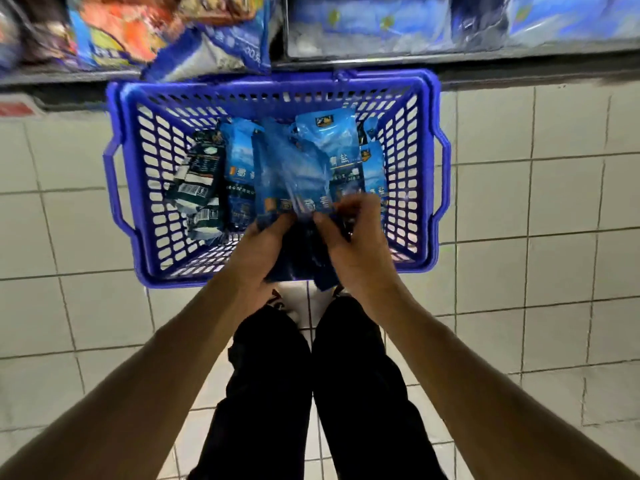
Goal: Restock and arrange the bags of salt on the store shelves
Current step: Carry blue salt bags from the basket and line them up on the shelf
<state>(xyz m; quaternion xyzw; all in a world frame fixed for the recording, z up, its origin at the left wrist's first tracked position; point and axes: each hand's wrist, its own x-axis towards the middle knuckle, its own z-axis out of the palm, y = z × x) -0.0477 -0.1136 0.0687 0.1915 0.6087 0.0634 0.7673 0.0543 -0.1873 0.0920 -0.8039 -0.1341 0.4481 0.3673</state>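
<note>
A blue plastic basket [426,174] stands on the tiled floor in front of the shelves. It holds several light-blue salt bags [242,161] and dark green-and-white bags [201,178] at its left. My left hand [258,251] and my right hand [349,247] both grip the near end of a bundle of blue salt bags [294,174] over the basket's near side. The bundle is blurred, so its count is unclear.
Low shelves run along the top: an orange-and-blue bag [114,32] and a blue-and-white bag [214,46] at the left, pale blue bags [374,26] at the right. White floor tiles [554,202] surround the basket. My legs in dark trousers [311,393] stand below.
</note>
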